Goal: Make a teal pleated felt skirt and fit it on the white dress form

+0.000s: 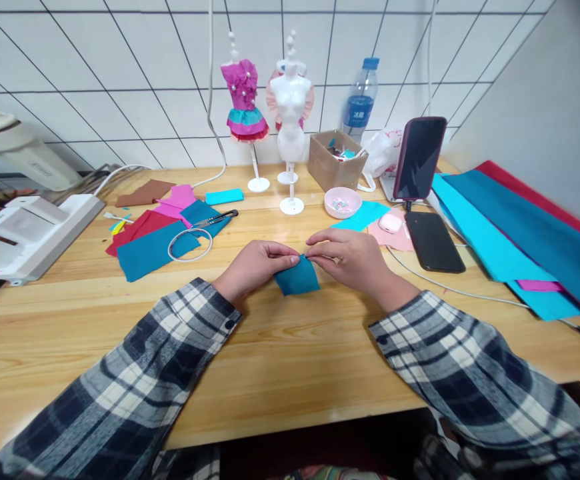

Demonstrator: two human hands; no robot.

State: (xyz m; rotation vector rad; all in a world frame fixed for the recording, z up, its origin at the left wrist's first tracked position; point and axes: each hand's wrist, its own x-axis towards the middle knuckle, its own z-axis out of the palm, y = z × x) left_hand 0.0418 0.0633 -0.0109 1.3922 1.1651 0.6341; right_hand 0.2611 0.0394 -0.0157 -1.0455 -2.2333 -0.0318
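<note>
A small piece of dark teal fabric (298, 278) hangs from both hands above the front middle of the wooden table. My left hand (257, 265) pinches its upper edge between thumb and forefinger. From the other side, my right hand (347, 259) closes thumb and forefinger on the same upper edge, near the right corner. Whether a needle or pin sits between those fingertips is too small to tell. Left of my hands, a white ring (190, 259) and black-handled thread snips (215, 219) lie on teal fabric pieces (145, 252).
Behind stand a bare white mannequin (291, 110) and one in a magenta dress (243, 87). A cardboard box (329, 167), a pink bead bowl (343, 202) and a bottle (360, 103) stand right of them. Phones (434, 241) and long fabric strips (535, 220) lie at right.
</note>
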